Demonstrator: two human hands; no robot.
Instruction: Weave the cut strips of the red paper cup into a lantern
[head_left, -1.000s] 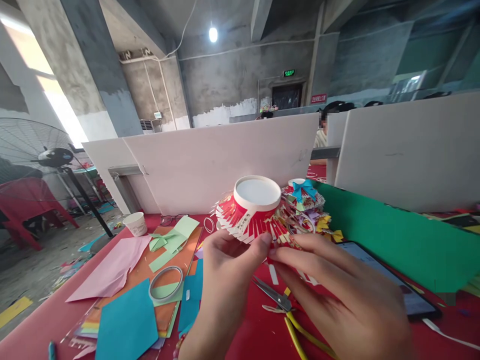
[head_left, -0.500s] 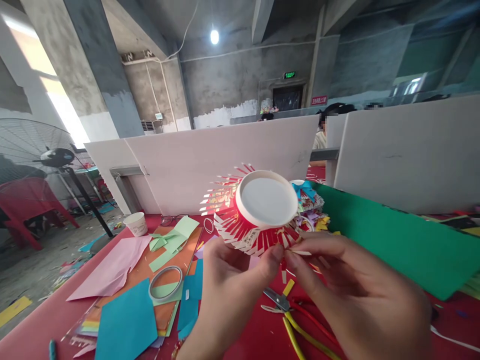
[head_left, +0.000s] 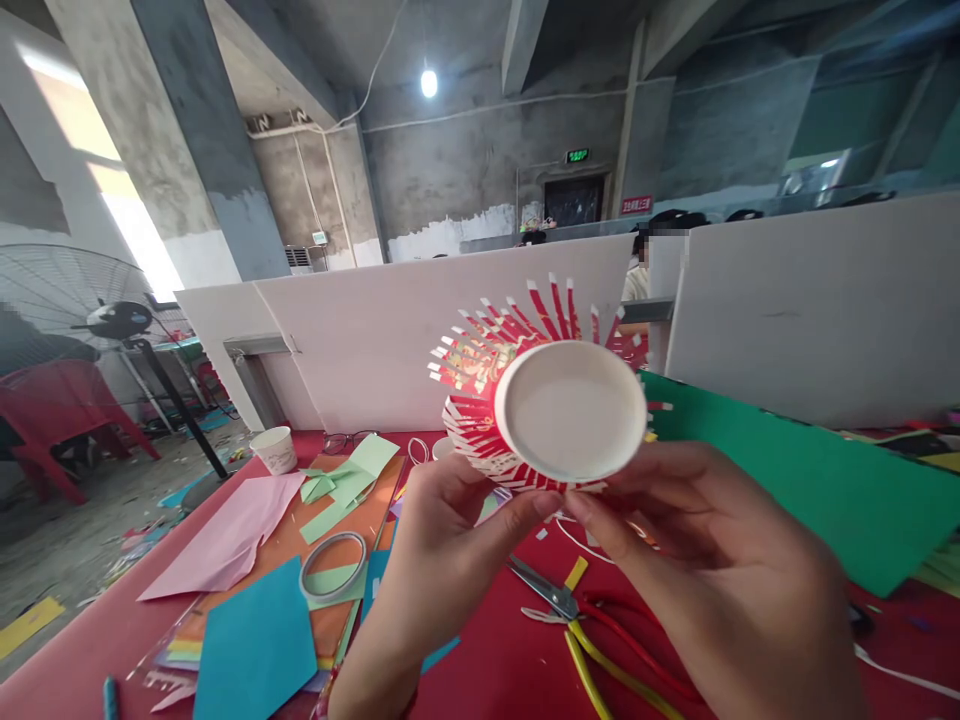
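A red and white paper cup (head_left: 574,410) is held up with its round white base facing me. Its wall is cut into many narrow strips that fan outward. My left hand (head_left: 457,560) pinches the lower strips between thumb and fingers. From the other side, my right hand (head_left: 697,560) pinches them too, its thumb tip close to the left thumb. Some fingers are hidden behind the cup. Below the hands, scissors (head_left: 559,600) with red and yellow handles lie on the red tabletop (head_left: 510,660).
On the left lie blue paper (head_left: 259,640), pink paper (head_left: 225,535), green paper pieces (head_left: 352,480) and a tape roll (head_left: 334,565). A small paper cup (head_left: 274,450) stands behind them. Green board (head_left: 795,470) lies right; white partitions (head_left: 450,340) rise behind. A fan (head_left: 120,320) stands left.
The cut cup has moved up and right and tilted, so its base faces me more squarely and more upper strips show. Both hands still pinch its lower strips.
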